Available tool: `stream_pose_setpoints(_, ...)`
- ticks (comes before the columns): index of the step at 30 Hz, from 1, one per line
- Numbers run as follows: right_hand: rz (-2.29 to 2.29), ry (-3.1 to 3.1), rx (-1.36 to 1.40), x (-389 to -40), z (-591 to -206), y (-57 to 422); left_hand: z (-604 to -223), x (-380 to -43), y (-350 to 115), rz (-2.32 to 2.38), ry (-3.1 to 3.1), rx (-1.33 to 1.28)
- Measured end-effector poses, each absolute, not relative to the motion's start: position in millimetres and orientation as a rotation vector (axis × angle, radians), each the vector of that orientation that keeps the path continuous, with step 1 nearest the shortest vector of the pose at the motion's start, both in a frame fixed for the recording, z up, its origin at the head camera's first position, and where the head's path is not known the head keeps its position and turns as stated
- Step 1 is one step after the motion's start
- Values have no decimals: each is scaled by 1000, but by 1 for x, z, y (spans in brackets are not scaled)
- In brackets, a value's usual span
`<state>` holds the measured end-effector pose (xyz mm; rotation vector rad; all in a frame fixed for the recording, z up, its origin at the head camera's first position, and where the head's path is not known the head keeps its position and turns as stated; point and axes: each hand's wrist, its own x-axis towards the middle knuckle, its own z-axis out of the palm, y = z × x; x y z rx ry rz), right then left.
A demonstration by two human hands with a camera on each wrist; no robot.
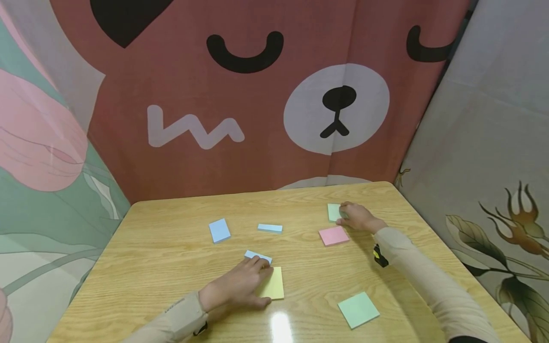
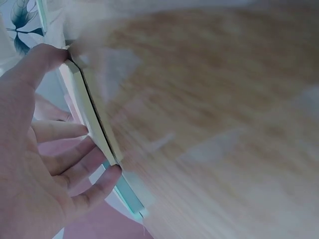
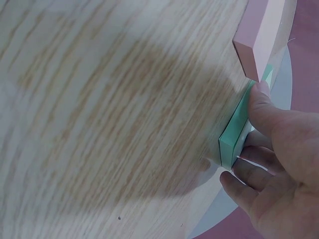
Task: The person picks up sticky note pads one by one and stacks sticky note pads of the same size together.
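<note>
My left hand (image 1: 240, 284) grips a yellow sticky note pad (image 1: 274, 285) lying on the table. In the left wrist view the thumb is at one end of the yellow pad (image 2: 88, 109) and the fingers lie along its edge. A narrow blue pad (image 1: 253, 254) is just beyond those fingertips. At the far right, my right hand (image 1: 360, 217) holds a green sticky note pad (image 1: 333, 212) between thumb and fingers; the hand covers its right part. Close to that thumb lies a pink pad (image 1: 333, 236), also seen in the right wrist view.
A blue pad (image 1: 219, 230) and a narrow light-blue pad (image 1: 270, 228) lie farther back on the wooden table (image 1: 171, 247). Another green pad (image 1: 358, 309) is near the front right. Printed curtains (image 1: 266, 166) stand behind and beside the table.
</note>
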<state>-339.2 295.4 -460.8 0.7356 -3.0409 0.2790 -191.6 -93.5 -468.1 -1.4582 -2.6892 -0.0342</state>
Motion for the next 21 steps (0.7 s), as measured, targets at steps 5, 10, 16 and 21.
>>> stream_pose_setpoints(5,267,-3041,730,-341,-463,296,-470,-193,-95,-44,-2661,-1480)
stream_pose_setpoints(10,266,-3047,721,-342,-464,296,-470,-193,-96,-58,-2639,-1497)
stream_pose_setpoints(16,275,-3041,728,-340,-462,295,-470,-192,-98,-84,-2599,-1515)
stream_pose_setpoints(21,279,-3041,731,-339,-462,295,-471,-192,-101,-113,-2596,-1512)
